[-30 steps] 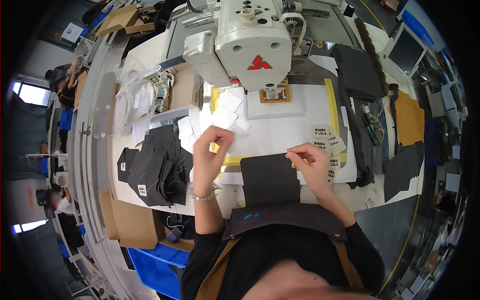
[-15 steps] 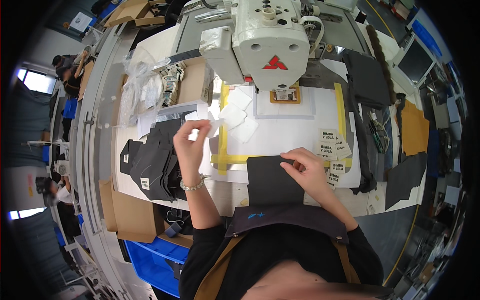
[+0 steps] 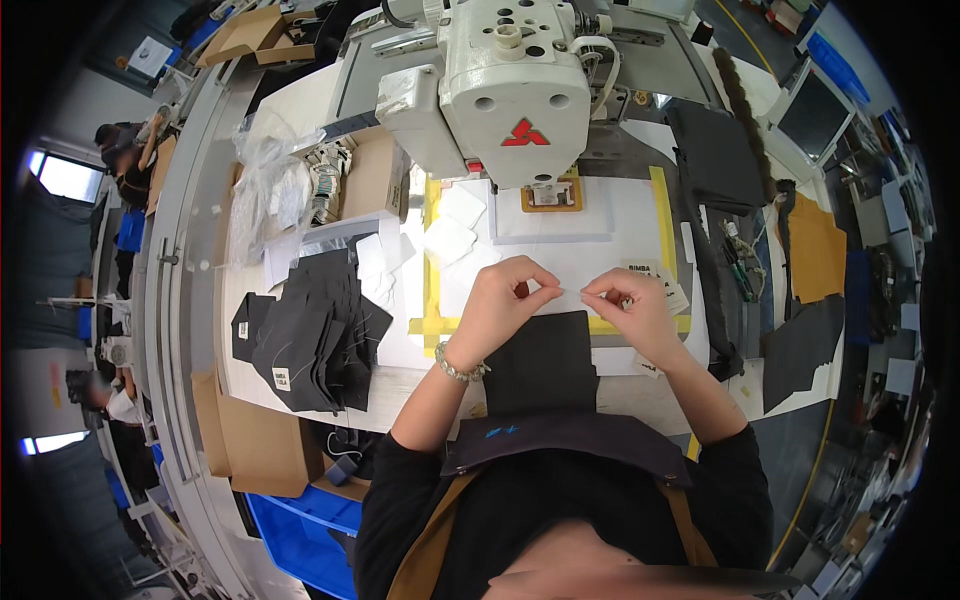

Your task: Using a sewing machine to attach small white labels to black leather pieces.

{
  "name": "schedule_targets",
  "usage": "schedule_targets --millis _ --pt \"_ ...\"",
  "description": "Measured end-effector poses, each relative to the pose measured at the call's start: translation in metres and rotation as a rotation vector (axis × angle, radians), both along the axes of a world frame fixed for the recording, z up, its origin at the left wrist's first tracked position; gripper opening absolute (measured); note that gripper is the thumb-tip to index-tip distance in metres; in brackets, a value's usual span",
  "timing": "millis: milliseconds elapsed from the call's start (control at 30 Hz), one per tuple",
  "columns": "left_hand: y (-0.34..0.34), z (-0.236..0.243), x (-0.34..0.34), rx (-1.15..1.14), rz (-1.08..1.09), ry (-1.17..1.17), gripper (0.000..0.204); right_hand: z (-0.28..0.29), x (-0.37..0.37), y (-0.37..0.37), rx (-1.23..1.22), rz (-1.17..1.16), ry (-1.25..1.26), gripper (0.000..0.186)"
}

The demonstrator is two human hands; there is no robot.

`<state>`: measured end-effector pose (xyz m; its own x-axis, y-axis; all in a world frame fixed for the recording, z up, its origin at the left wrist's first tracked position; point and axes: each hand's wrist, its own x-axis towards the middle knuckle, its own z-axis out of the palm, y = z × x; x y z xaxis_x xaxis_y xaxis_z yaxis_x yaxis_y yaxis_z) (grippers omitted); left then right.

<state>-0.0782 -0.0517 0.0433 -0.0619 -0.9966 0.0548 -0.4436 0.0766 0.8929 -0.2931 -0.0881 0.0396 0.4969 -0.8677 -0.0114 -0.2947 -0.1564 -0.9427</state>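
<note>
My left hand [image 3: 510, 305], with a beaded bracelet at its wrist, has its thumb and fingertips pinched together above the white sewing bed. Facing it across a small gap, my right hand [image 3: 637, 310] makes a similar pinch. Whatever lies between the fingertips is too small to make out. Just below the hands, a black fabric piece [image 3: 540, 365] lies at the table's front edge, reaching my apron. Printed pale labels [image 3: 675, 292] are partly covered by my right hand. White square sheets [image 3: 450, 240] lie loosely overlapped beyond my left hand.
A white sewing machine head [image 3: 510, 100] stands ahead, over a small brown-framed clamp [image 3: 551, 195]. Yellow tape [image 3: 432, 270] borders the white bed. Stacked black fabric pieces [image 3: 315, 345] and an open carton [image 3: 375, 180] are at left; black cloth [image 3: 715, 155] lies at right.
My left hand has come right from beside the white squares, where it held a thin whitish piece, to face my right hand. My right hand has risen off the black fabric's top edge.
</note>
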Motion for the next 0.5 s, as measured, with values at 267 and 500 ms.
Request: schedule_targets --millis 267,500 --pt "-0.039 -0.03 0.002 -0.26 -0.209 0.148 0.021 -0.03 -0.007 -0.082 -0.791 0.099 0.12 0.016" --pt "-0.058 -0.049 0.001 -0.337 -0.356 -0.42 0.048 -0.047 -0.02 -0.105 -0.995 0.203 0.413 0.019"
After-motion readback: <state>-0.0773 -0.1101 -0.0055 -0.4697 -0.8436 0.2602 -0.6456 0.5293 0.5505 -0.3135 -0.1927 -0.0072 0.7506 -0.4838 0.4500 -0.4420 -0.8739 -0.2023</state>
